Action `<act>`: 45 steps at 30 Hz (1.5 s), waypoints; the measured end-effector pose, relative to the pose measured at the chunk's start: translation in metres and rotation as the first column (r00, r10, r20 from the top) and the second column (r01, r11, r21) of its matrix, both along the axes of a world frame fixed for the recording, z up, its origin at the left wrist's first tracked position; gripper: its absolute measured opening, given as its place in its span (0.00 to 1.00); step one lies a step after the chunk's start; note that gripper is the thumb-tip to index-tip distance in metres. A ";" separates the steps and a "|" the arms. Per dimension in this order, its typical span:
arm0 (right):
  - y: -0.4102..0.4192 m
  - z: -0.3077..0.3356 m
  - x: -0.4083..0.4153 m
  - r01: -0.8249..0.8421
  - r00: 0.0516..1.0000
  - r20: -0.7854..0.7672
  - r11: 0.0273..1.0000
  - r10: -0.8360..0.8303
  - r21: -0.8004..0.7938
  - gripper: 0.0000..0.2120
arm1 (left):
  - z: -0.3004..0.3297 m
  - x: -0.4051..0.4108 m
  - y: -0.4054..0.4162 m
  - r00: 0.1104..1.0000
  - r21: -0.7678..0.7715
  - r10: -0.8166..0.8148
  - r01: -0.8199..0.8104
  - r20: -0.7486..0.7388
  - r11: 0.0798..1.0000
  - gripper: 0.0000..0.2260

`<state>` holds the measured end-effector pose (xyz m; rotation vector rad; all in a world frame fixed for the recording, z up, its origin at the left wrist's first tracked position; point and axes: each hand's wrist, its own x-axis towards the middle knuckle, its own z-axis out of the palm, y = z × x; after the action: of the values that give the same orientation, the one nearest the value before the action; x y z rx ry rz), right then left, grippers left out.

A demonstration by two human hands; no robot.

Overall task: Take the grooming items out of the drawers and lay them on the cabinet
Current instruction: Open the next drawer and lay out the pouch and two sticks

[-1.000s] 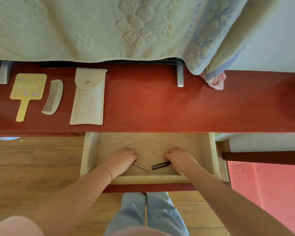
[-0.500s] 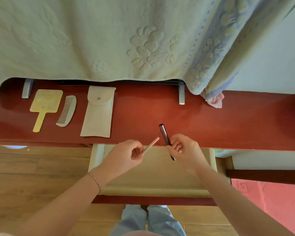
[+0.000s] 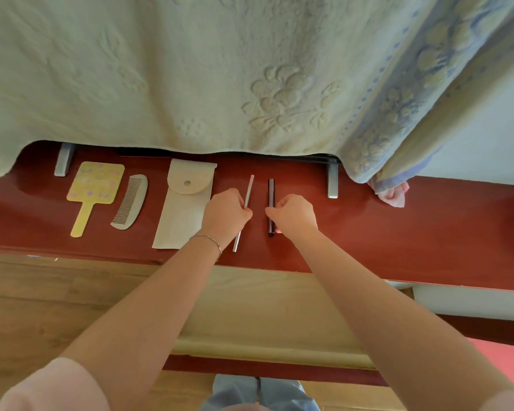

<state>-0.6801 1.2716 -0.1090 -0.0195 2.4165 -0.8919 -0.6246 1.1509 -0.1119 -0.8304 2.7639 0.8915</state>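
Your view tips up from the drawer (image 3: 267, 310) to the cabinet (image 3: 398, 232), and that is the big change: a second ago both hands were down in the open drawer, each closing on a slim tool. Half a second ago they were in the air at the cabinet's front edge. Now both tools are down on the glossy red-brown top, so this pair looks all but delivered. You only need to let go.

Above it all hangs the blanket (image 3: 190, 69), pale, thick, embossed with flowers, draped over the back of the cabinet. The drawer below is plain light wood, left pulled out.

Along the top, left to right: a flat yellow mirror (image 3: 94, 188) with a paddle handle, a curved grey comb (image 3: 130, 203) with fine teeth, a cream pouch (image 3: 184, 209), soft, with a snap flap.

Your left hand (image 3: 226, 213) pinches the file (image 3: 245, 209), a thin, flat, silvery strip lying just beside the pouch. Your right hand (image 3: 293, 215) is curled round the pen (image 3: 271, 200), a dark, slim cylinder lying parallel, near the file but apart from it. Whether it is a liner or a brush, I cannot tell.
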 end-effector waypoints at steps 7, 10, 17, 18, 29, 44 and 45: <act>-0.014 -0.007 0.001 -0.025 1.000 0.012 0.998 0.024 0.061 0.07 | -0.009 -0.005 -0.008 0.996 -0.008 0.014 -0.013 0.085 1.000 0.06; -0.018 -0.011 0.003 -0.031 0.999 0.027 0.996 0.028 0.080 0.07 | -0.011 -0.005 -0.009 0.998 0.001 0.032 -0.032 0.060 0.999 0.06; -0.021 -0.014 0.004 -0.052 0.999 0.005 0.991 0.051 0.120 0.15 | -0.012 -0.004 -0.008 0.998 0.015 0.052 -0.053 0.042 0.998 0.07; -0.021 -0.012 0.005 -0.054 0.999 0.010 0.991 0.054 0.121 0.15 | -0.012 -0.004 -0.008 0.998 0.011 0.050 -0.051 0.044 0.999 0.08; 0.073 0.004 0.063 -0.369 0.854 -0.363 0.926 0.374 0.086 0.20 | 0.004 0.060 0.008 0.849 -0.283 -0.422 0.339 -0.319 0.897 0.21; 0.192 -0.047 0.134 -0.693 0.465 -0.103 0.434 0.879 0.576 0.56 | -0.058 0.190 0.005 0.557 -0.282 -0.764 0.828 0.326 0.484 0.53; 0.194 -0.048 0.136 -0.703 0.443 -0.103 0.416 0.891 0.577 0.56 | -0.057 0.190 0.005 0.554 -0.273 -0.763 0.831 0.331 0.485 0.53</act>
<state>-0.5438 1.4655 -0.1570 -1.2443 2.4075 0.2098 -0.4349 1.1557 -0.1688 0.4243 2.6885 0.0431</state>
